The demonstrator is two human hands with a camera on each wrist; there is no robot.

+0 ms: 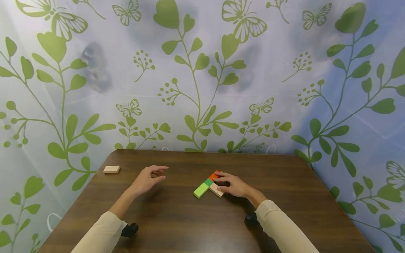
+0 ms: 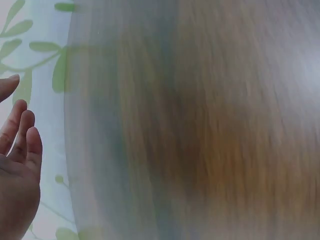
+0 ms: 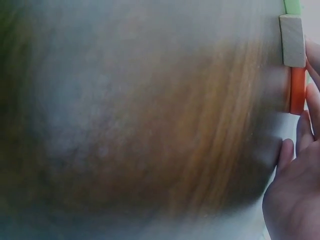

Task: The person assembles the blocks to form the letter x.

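Observation:
Several coloured blocks meet on the table near its middle. A light green block [image 1: 201, 190], a small dark green block [image 1: 208, 182] and an orange block [image 1: 214, 175] form a slanted row, while a plain wooden block [image 1: 216, 190] branches off toward the lower right. My right hand [image 1: 234, 185] is over this group, its fingertips at the orange block and its thumb at the wooden block's end. In the right wrist view, loosely bent fingers lie beside the orange block [image 3: 298, 91] and wooden block [image 3: 292, 41]. My left hand [image 1: 147, 181] hovers left of the group, holding nothing, fingers relaxed.
Another plain wooden block [image 1: 111, 169] lies near the left back edge of the dark brown table [image 1: 177, 225]. Behind the table hangs a pale curtain [image 1: 202, 95] with green leaves and butterflies. A black band [image 1: 129, 230] is on the left wrist.

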